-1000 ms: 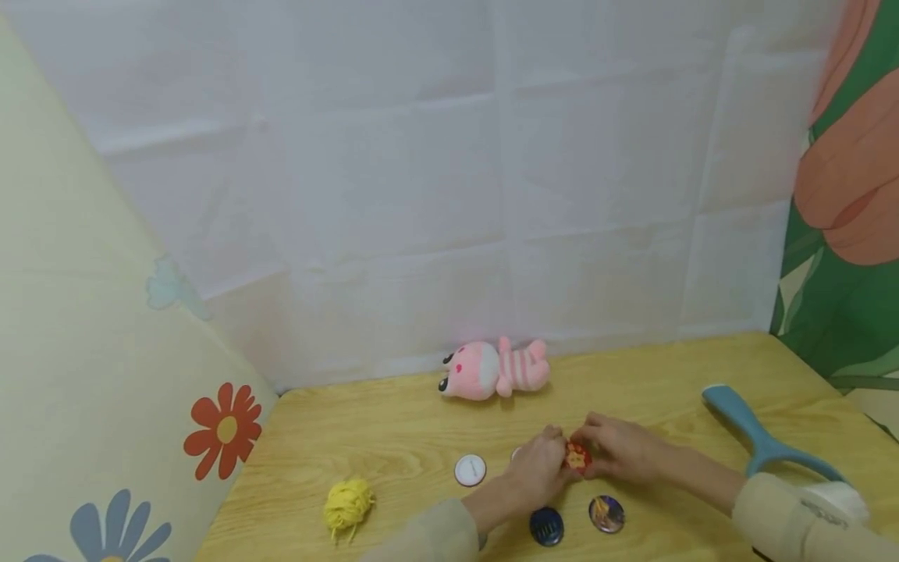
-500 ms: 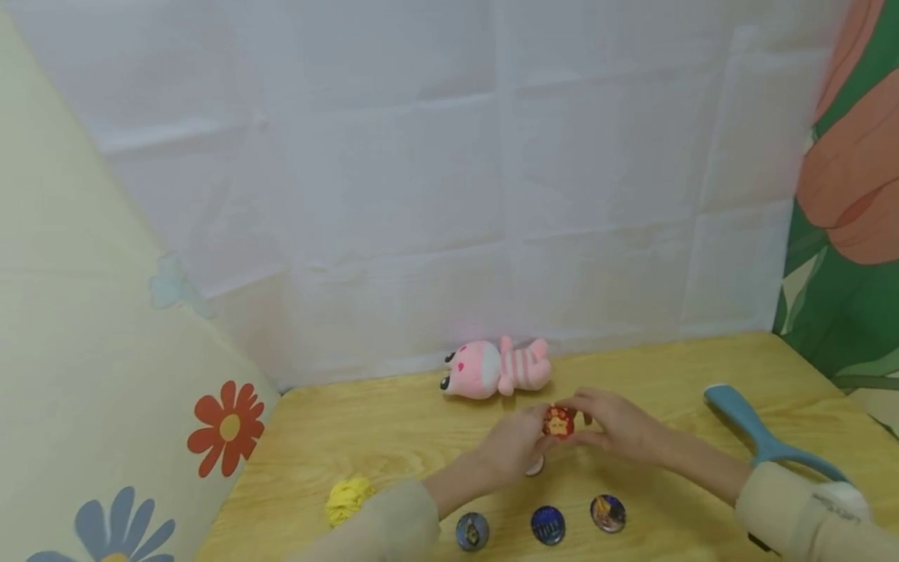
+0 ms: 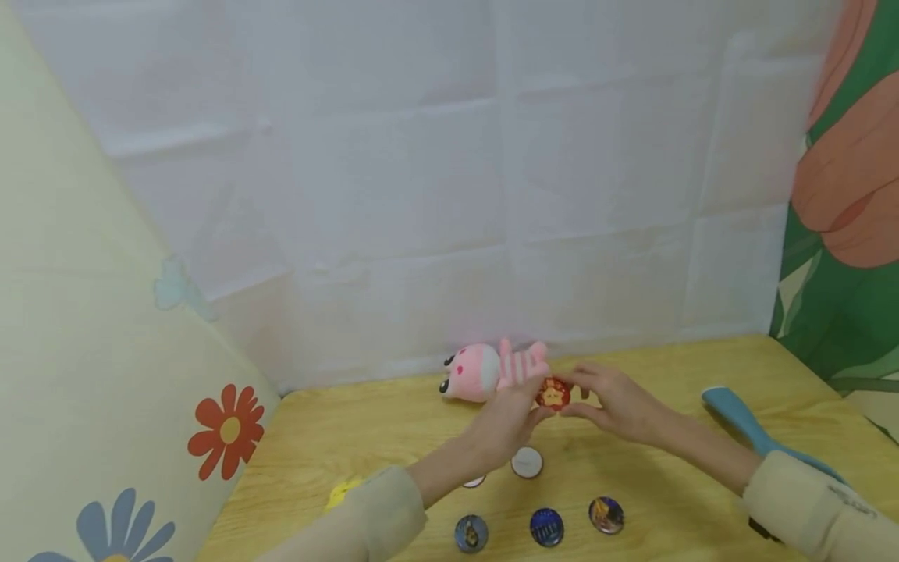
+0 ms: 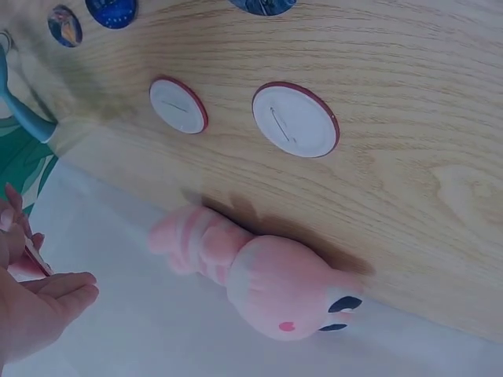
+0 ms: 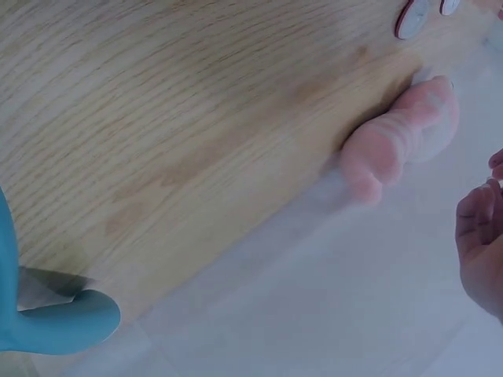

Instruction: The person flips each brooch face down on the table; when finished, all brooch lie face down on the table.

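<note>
Both hands hold one red round badge point(image 3: 554, 394) with a yellow figure on its front, raised over the back part of the table. My left hand point(image 3: 500, 425) grips its left edge, while the right hand point(image 3: 621, 404) pinches the opposite edge between thumb and fingers. In the left wrist view the badge shows only as a thin edge point(image 4: 36, 258) among the fingers. Two badges lie white side up, one near the middle point(image 4: 178, 104) and one beside it point(image 4: 295, 120). Nearer the front lie a grey-blue badge point(image 3: 471, 534), a dark blue badge point(image 3: 546, 528) and a multicoloured badge point(image 3: 606, 515).
A pink striped plush toy point(image 3: 476, 372) lies on its side at the back, against the white cloth point(image 3: 393, 304). Yellow yarn point(image 3: 342, 493) is partly hidden by the left sleeve. At the right lies a blue-handled tool point(image 3: 737, 414), partly behind the right sleeve.
Both hands have lifted the red badge and carried it away from the body and slightly left. The grey-blue badge and a white-side-up badge, earlier covered by the left arm and hand, now show.
</note>
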Motion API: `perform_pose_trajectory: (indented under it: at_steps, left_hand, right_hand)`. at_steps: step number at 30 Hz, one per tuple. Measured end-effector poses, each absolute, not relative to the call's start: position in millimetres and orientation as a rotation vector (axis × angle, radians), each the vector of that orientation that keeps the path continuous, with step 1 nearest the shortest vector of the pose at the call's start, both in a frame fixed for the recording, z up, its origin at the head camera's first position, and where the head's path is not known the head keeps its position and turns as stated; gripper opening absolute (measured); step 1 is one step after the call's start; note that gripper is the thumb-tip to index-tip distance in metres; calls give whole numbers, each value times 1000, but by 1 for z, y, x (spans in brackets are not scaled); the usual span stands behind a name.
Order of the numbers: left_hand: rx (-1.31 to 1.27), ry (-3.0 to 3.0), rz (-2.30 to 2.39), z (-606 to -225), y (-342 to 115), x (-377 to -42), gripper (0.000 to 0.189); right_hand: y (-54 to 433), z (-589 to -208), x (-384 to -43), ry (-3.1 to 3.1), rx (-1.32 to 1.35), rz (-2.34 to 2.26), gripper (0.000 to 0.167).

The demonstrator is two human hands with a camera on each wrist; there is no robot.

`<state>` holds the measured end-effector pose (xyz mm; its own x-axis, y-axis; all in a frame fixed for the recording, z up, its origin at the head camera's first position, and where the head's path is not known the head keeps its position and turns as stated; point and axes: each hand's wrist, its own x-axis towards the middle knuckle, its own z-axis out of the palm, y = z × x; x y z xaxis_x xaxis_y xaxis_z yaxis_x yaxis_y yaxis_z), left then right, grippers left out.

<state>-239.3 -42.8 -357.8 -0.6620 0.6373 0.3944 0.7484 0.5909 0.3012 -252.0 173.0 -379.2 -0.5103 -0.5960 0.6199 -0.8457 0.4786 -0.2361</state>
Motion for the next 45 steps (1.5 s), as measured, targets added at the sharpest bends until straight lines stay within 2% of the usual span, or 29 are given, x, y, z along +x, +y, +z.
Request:
perform_pose_trajectory:
  at_steps: [22,45]
  left_hand:
    - [-1135,-2515,-696,-364,-43,-241,19]
    - [-1082,-2555,-716,-370,-38,-245,20]
  right_hand:
    - [173,-378,-253,-2249,1158,725,45]
    - [174,-391,-257,-2115,1192,601,34]
